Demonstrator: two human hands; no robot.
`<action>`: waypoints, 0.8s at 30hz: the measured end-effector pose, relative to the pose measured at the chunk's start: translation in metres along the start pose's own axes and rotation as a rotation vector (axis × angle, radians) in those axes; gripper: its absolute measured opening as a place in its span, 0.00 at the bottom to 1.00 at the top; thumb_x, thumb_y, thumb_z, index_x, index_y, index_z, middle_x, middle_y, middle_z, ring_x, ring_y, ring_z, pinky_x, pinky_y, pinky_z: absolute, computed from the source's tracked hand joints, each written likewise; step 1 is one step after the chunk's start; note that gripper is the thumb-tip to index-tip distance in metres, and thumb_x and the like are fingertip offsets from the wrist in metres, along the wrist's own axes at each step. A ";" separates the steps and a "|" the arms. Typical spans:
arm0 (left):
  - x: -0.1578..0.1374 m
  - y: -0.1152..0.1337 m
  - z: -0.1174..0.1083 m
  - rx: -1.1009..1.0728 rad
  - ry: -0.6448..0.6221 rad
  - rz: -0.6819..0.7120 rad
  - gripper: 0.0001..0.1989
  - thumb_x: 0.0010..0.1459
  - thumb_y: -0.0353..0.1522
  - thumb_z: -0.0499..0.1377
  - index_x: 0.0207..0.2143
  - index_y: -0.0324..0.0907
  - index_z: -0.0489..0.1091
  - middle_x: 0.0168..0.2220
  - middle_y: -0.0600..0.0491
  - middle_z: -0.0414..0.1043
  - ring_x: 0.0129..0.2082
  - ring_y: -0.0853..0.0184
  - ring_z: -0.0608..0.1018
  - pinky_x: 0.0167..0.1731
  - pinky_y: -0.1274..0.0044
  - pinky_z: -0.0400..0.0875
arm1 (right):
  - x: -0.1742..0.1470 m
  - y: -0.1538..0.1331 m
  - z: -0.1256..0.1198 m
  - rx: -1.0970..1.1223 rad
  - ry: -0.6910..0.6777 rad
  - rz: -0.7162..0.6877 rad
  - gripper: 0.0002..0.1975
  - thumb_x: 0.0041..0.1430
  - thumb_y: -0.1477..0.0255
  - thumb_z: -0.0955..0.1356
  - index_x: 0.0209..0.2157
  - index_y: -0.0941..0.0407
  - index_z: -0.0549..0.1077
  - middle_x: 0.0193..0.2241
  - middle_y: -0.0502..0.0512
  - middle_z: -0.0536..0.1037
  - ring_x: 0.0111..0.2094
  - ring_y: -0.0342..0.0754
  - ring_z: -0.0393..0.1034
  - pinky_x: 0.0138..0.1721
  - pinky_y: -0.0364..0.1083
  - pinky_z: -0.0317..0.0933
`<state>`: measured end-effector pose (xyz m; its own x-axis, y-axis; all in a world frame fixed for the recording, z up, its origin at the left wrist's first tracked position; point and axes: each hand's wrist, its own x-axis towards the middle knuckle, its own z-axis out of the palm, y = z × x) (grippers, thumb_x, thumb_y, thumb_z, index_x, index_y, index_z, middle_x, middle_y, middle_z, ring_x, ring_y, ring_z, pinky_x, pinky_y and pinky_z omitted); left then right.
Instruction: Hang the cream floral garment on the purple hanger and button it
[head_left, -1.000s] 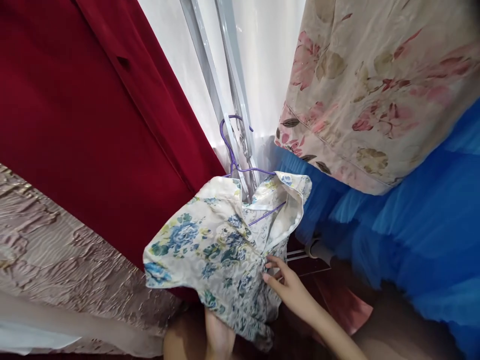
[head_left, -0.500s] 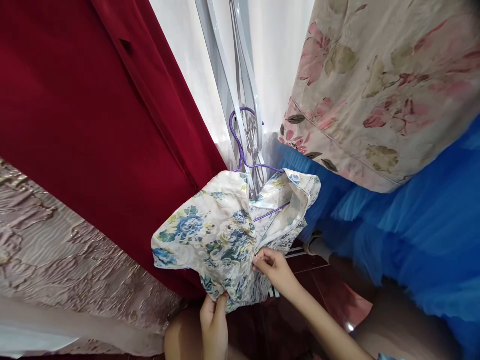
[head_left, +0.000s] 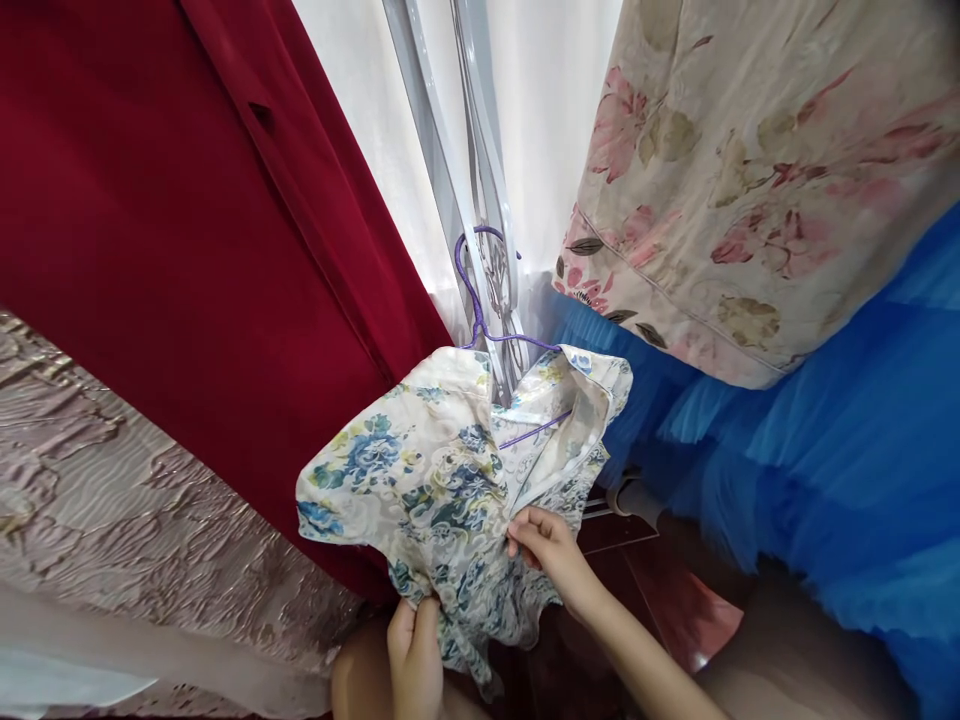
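A white short-sleeved blouse (head_left: 450, 480) with blue and yellow flowers hangs in front of me on a purple hanger (head_left: 480, 300). Its front is partly open at the neck, and the hanger's lower bar shows through the gap. My left hand (head_left: 416, 645) pinches the blouse's lower left side between thumb and fingers. Higher up, my right hand (head_left: 544, 545) is closed on the front edge at the bottom of the neck opening. Whether a zip pull or just cloth lies between those fingertips is hidden.
Grey metal rack bars (head_left: 442, 120) carry the hanger. Dark red cloth (head_left: 187, 250) hangs at left above a textured pinkish surface (head_left: 150, 500). At right are a pink-flowered cloth (head_left: 720, 200) and blue tulle (head_left: 817, 460). Dark red tiles (head_left: 637, 570) lie below.
The blouse's lower hem now hangs further down and is more spread out. My left hand has shifted slightly left and down, and my right hand slightly down, both keeping their hold.
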<state>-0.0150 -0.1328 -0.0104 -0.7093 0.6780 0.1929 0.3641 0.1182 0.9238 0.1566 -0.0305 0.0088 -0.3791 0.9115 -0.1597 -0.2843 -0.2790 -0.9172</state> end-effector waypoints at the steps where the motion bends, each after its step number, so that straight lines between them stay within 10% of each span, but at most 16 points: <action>1: 0.001 -0.002 0.000 -0.043 0.048 -0.016 0.09 0.53 0.40 0.60 0.32 0.45 0.71 0.26 0.54 0.72 0.33 0.60 0.78 0.37 0.74 0.73 | -0.002 0.000 -0.001 0.028 -0.001 0.016 0.18 0.53 0.58 0.73 0.24 0.57 0.70 0.19 0.50 0.75 0.17 0.38 0.52 0.21 0.42 0.43; 6: -0.006 -0.013 0.007 -0.072 0.302 0.119 0.26 0.47 0.39 0.69 0.48 0.42 0.68 0.48 0.47 0.71 0.48 0.57 0.74 0.51 0.68 0.70 | -0.029 0.003 0.000 0.187 -0.046 0.130 0.11 0.54 0.66 0.71 0.24 0.59 0.72 0.18 0.50 0.74 0.17 0.38 0.49 0.22 0.42 0.39; 11: -0.038 -0.004 0.034 0.004 -0.198 0.298 0.13 0.55 0.33 0.63 0.44 0.41 0.74 0.42 0.46 0.76 0.43 0.57 0.79 0.45 0.69 0.74 | -0.058 -0.002 0.010 0.157 -0.073 0.121 0.13 0.57 0.66 0.71 0.24 0.60 0.73 0.18 0.49 0.71 0.19 0.38 0.48 0.23 0.42 0.39; 19: -0.054 0.048 0.061 -0.145 -0.291 0.437 0.13 0.59 0.24 0.56 0.22 0.41 0.66 0.22 0.57 0.64 0.23 0.71 0.70 0.27 0.82 0.68 | -0.069 -0.026 0.004 0.055 -0.020 -0.038 0.20 0.59 0.63 0.73 0.19 0.58 0.70 0.17 0.48 0.70 0.21 0.40 0.59 0.28 0.43 0.53; 24: -0.062 0.051 0.059 -0.134 -0.435 0.464 0.10 0.61 0.23 0.56 0.27 0.41 0.70 0.26 0.55 0.68 0.26 0.71 0.72 0.29 0.81 0.68 | -0.052 -0.080 0.010 0.067 0.101 -0.191 0.17 0.62 0.62 0.72 0.25 0.58 0.73 0.13 0.46 0.69 0.17 0.39 0.55 0.23 0.42 0.51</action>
<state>0.0833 -0.1261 0.0050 -0.1773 0.8722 0.4560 0.4758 -0.3296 0.8155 0.1902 -0.0583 0.0939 -0.2238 0.9743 -0.0236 -0.4014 -0.1143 -0.9088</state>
